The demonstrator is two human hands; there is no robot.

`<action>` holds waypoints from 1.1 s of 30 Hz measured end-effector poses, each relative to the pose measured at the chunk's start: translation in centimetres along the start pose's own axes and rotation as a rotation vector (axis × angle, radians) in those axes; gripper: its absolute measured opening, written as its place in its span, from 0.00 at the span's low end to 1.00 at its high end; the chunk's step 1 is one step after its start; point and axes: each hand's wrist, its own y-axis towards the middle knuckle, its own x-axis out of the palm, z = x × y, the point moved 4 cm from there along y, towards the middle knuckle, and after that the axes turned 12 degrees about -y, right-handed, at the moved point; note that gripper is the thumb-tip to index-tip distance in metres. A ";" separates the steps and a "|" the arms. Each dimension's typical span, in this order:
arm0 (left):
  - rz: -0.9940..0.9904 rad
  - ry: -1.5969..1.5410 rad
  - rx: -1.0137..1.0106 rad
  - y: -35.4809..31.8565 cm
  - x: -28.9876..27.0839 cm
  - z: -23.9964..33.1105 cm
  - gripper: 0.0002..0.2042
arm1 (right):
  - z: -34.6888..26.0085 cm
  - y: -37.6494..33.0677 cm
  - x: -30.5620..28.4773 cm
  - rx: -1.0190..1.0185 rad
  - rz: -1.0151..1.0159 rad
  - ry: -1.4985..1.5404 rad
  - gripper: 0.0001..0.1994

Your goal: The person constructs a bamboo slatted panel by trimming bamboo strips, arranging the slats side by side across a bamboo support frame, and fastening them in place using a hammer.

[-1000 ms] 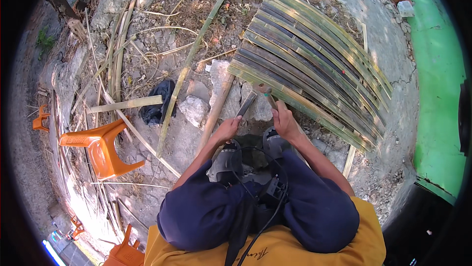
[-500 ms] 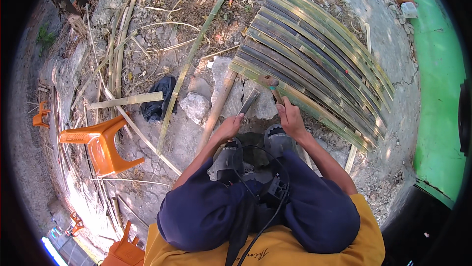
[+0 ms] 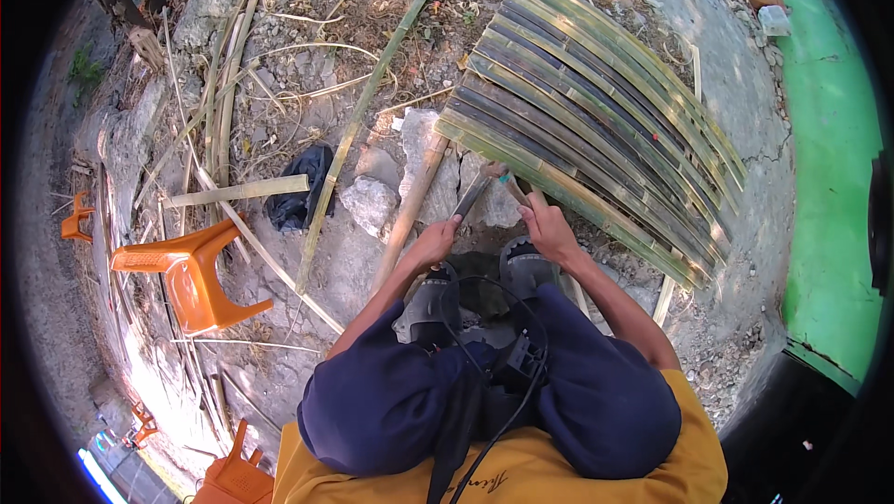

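My left hand (image 3: 436,241) is closed around the lower end of a short dark strip (image 3: 471,195), which looks like a piece of bamboo and points up and away. In my right hand (image 3: 551,230) is the wooden handle of a hammer (image 3: 512,186); its rusty head meets or overlaps the strip's far end, and I cannot tell if they touch. Just beyond my right hand lies a panel of bamboo slats (image 3: 596,122), green and dark strips side by side. A brown wooden pole (image 3: 413,206) slants along the ground beside my left hand.
Pale broken stones (image 3: 369,204) lie ahead of my shoes (image 3: 529,267). To the left are a tipped orange plastic chair (image 3: 196,281), a black plastic bag (image 3: 300,201) and loose bamboo strips (image 3: 372,99). A green strip of floor (image 3: 829,178) runs along the right.
The hammer has swung left and slightly toward me, bringing its head from beside the bamboo panel's corner to the strip's end. My left hand has stayed in place.
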 end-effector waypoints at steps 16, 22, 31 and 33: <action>-0.023 -0.037 -0.022 -0.4 -0.4 0.4 0.29 | -1.2 0.8 -0.8 -0.021 0.034 0.047 0.12; -0.027 -0.006 0.038 0.5 0.2 0.3 0.29 | 1.6 -1.3 2.9 0.040 0.049 -0.142 0.15; -0.024 -0.037 -0.051 -0.6 -0.4 1.1 0.29 | -2.8 0.5 -1.0 -0.033 0.117 0.032 0.15; -0.027 0.018 -0.002 -0.6 -0.3 1.2 0.29 | -1.7 -0.3 0.2 -0.025 0.108 0.002 0.15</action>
